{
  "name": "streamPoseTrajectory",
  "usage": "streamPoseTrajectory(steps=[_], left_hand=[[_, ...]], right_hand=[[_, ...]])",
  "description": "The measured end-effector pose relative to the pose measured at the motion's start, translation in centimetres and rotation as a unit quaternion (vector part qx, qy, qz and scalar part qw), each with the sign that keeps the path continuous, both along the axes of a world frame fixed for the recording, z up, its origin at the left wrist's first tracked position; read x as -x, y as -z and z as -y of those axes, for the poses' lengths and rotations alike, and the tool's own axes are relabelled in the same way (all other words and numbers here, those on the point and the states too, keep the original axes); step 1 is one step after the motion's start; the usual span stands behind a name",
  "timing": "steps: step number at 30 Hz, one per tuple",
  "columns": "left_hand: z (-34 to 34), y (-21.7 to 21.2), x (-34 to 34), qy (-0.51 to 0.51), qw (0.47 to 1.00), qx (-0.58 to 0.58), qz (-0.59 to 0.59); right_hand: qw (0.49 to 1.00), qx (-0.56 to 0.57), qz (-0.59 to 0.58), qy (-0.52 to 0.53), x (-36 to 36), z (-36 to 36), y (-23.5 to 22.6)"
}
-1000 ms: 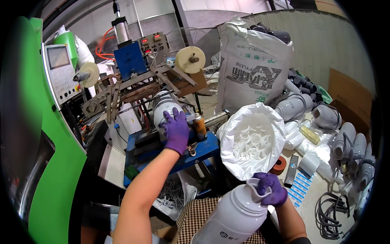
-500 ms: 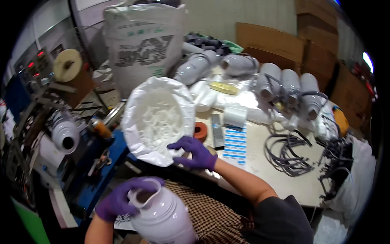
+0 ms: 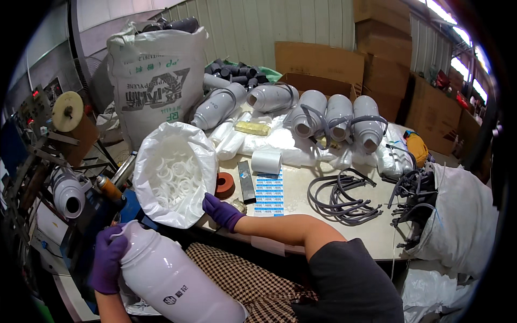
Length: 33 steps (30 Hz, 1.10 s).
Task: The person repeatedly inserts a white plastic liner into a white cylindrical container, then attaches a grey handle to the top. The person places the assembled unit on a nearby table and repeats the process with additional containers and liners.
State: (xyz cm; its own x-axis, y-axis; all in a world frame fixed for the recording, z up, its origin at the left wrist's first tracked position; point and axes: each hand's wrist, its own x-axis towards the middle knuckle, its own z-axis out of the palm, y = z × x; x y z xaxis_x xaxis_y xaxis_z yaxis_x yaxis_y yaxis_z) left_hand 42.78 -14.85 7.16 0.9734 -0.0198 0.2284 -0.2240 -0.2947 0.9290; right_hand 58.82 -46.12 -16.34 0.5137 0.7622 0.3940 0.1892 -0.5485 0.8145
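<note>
A glossy pale grey thermos jug shell [image 3: 167, 272] lies tilted across my lap, its wide spouted mouth pointing up and left. My left hand [image 3: 109, 261], in a purple glove, is closed around the edge of that mouth. My purple-gloved right hand [image 3: 222, 211] is at the near right edge of a white plastic bag [image 3: 207, 156], with its fingers pressed together. Whatever it may hold is too small to make out. Inside the open bag lie many white translucent plastic rings [image 3: 175, 177].
Behind stand several finished-looking grey jugs [image 3: 309, 116] and a tall woven sack [image 3: 161, 86]. On the table are orange tape [image 3: 225, 184], a blue-white label sheet [image 3: 269, 194] and dark grey straps [image 3: 344, 199]. Machinery [image 3: 43, 145] stands left; a strap-filled sack [image 3: 452, 215], right.
My right hand has drawn back from over the rings to the bag's near edge, its fingers closing together. My left hand and the jug's mouth have shifted left. The view has also turned.
</note>
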Motion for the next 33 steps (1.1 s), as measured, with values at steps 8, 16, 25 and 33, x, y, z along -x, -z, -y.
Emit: streamPoseTrajectory(steps=[8, 16, 25, 33], left_hand=[[-4.3, 6.5, 1.2, -0.005, 0.999, -0.001, -0.038], [-10.6, 13.0, 5.0, -0.122, 0.968, 0.213, -0.042], [-6.9, 16.6, 0.0, -0.123, 0.982, 0.102, -0.097], [-1.6, 10.9, 0.2, -0.012, 0.968, 0.218, -0.121]], right_hand=[[0.917, -0.355, -0.127, -0.127, 2.7, 3.1, -4.6], [0.839, -0.405, -0.279, 0.232, 15.3, 18.0, -8.6], [0.813, -0.553, -0.162, 0.09, 20.6, 39.3, 0.2], [0.442, -0.829, -0.027, -0.342, 12.5, 34.8, -7.4]])
